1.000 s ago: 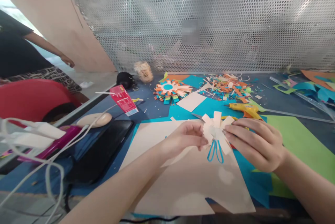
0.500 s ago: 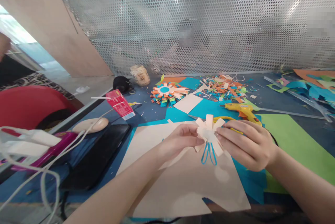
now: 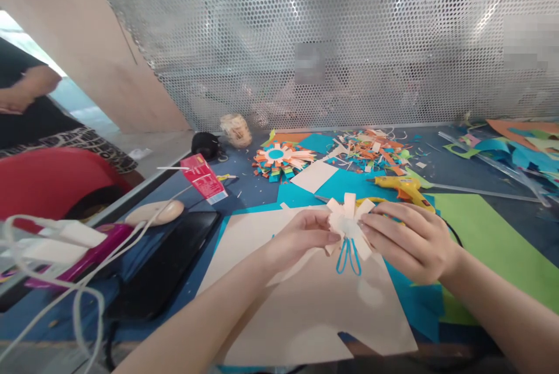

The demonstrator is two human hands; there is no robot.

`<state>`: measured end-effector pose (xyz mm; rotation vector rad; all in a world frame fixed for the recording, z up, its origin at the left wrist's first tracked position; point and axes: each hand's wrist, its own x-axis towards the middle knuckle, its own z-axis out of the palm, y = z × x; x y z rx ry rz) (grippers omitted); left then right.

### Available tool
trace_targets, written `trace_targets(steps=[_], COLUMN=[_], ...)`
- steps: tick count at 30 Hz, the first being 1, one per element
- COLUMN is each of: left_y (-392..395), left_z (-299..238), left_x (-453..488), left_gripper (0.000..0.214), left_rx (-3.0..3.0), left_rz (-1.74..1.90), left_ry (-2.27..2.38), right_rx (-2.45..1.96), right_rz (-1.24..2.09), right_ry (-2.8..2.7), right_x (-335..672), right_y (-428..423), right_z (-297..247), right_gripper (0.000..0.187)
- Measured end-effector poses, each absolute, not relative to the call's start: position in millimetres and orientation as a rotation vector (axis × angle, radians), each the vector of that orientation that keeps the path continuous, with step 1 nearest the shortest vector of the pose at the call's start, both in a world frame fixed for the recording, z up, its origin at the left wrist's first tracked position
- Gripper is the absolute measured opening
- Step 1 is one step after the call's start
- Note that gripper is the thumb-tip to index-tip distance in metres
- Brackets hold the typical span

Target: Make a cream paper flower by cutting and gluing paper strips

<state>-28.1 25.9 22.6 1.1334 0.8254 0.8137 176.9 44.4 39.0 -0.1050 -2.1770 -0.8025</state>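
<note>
Above the pale sheet point(image 3: 314, 316), my left fingers point(image 3: 324, 238) pinch one edge of the flower point(image 3: 350, 226) and my right fingers point(image 3: 388, 233) hold the opposite edge — taken from both sides, I think, so it can't twist. Its blue loops point(image 3: 348, 241) hang below the middle, out of my grip. Just beyond my right fingers lies the glue gun point(image 3: 402, 186), within easy reach. Farther back on the surface point(image 3: 253, 193), a rosette point(image 3: 276, 155) and the scraps point(image 3: 378, 150) sit off the sheet — likely to leave me room.

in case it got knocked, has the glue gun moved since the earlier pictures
No: the glue gun lies in the same place beside the green paper; only the camera's view has shifted.
</note>
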Motion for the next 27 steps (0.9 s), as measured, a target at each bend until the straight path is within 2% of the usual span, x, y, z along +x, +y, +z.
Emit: trace_targets(steps=[15, 27], left_y=[26.3, 25.8], left_z=[21.3, 20.6], left_x=[-29.8, -28.0], left_gripper=[0.020, 0.018], left_rx=[1.146, 1.078], left_rz=[0.816, 0.838], left_ry=[0.813, 0.684], right_rx=[-0.149, -0.157], right_rz=[-0.830, -0.816], right_ry=[-2.177, -2.152], right_x=[177.1, 175.9], right_y=[44.2, 44.3], right_z=[38.3, 38.0], right_gripper=[0.014, 0.010])
